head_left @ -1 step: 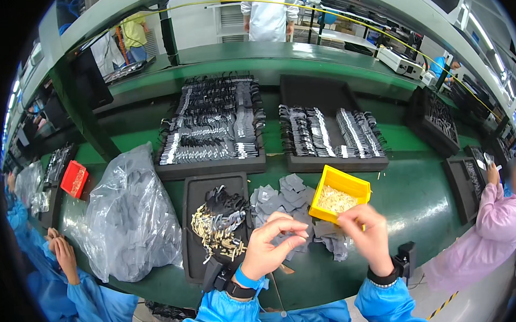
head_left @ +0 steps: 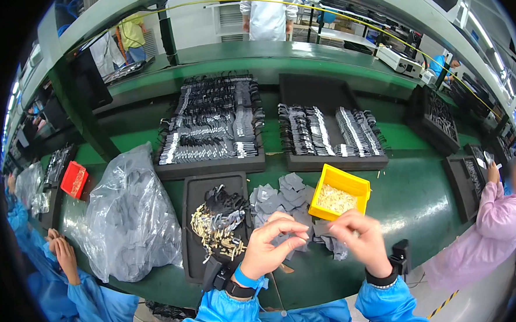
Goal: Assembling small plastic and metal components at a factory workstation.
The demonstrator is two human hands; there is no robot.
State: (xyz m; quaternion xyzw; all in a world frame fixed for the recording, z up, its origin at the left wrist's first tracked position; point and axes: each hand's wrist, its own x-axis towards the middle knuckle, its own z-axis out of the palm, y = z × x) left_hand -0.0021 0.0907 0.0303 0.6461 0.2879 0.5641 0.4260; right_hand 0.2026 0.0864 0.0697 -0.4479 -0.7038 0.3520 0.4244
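Observation:
My left hand (head_left: 272, 246) is held above the near table edge, thumb and forefinger pinched together. Whatever sits in that pinch is too small to make out. Across from it, my right hand (head_left: 362, 240) also has its fingers drawn together, slightly blurred, and any content is hidden. Just beyond the right hand stands a yellow bin (head_left: 352, 184) with small pale pieces (head_left: 336, 199) inside. Grey flat pieces (head_left: 295, 188) lie loosely piled beyond and between my hands. Left of them, a black tray (head_left: 198, 187) bears small brass-coloured parts (head_left: 216, 230) and a black tangled bunch (head_left: 223, 202).
A large clear plastic bag (head_left: 134, 220) of grey pieces stands at the left, near a red bin (head_left: 74, 180). Farther back, two black trays (head_left: 211, 166) (head_left: 337, 164) hold rows of corded parts. People work at both sides; one person (head_left: 266, 15) stands behind the bench.
My right hand has moved a little left and nearer, away from the yellow bin and toward my left hand. The left hand stays put.

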